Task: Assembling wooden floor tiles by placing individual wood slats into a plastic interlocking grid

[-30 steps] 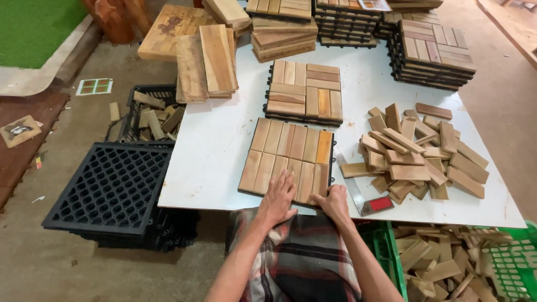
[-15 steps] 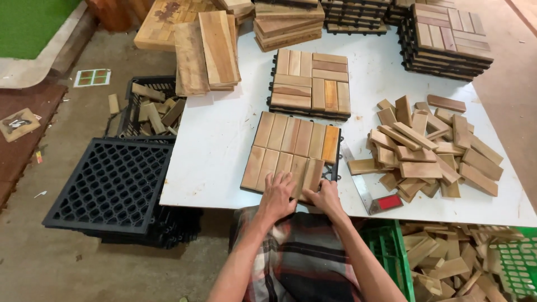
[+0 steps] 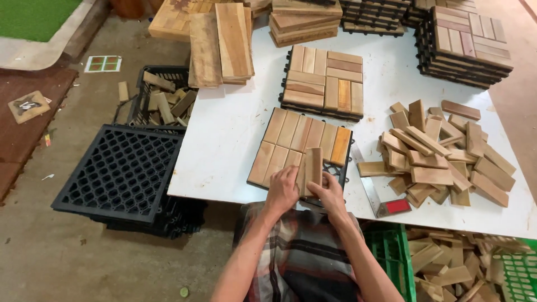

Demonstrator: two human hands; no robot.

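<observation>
A square wooden deck tile (image 3: 299,142) on a black plastic grid lies at the near edge of the white table (image 3: 235,126). Its near right corner is open, and black grid shows there. Both hands hold a pair of short wooden slats (image 3: 312,169) tilted up over that corner. My left hand (image 3: 282,190) grips the slats from the left, my right hand (image 3: 329,193) from the right. A loose heap of short wooden slats (image 3: 439,151) lies just right of the tile.
A finished tile stack (image 3: 324,83) sits behind. More tile stacks (image 3: 467,39) and planks (image 3: 221,42) line the far side. Black plastic grids (image 3: 120,173) and a crate of offcuts (image 3: 162,98) stand on the floor left; green crates of slats (image 3: 458,265) lower right. A red-ended tool (image 3: 394,206) lies near the edge.
The hands, which were pressing flat on the tile's near edge, now lift two slats up at its near right corner. The view has shifted slightly.
</observation>
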